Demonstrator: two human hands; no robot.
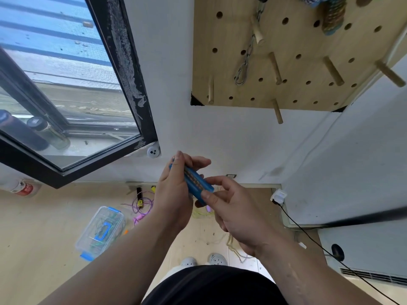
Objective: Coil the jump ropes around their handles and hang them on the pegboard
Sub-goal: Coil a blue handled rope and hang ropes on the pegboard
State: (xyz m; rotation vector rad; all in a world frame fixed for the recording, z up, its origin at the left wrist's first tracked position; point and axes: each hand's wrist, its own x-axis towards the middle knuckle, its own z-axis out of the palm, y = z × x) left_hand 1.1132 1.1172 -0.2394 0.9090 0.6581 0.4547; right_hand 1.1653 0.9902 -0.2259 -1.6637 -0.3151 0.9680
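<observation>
White wall, pegboard (297,62) above; my left hand (174,190) clamps the blue handles (199,183), right hand (229,208) fingers pinching their end. I'd wind rope snugly, keeping handles parallel.

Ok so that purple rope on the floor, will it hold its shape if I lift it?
Probably not: the purple rope lies in loose, tangled loops, so it looks floppy. It seems thin, so likely light. Its pink handles would probably dangle.
</observation>
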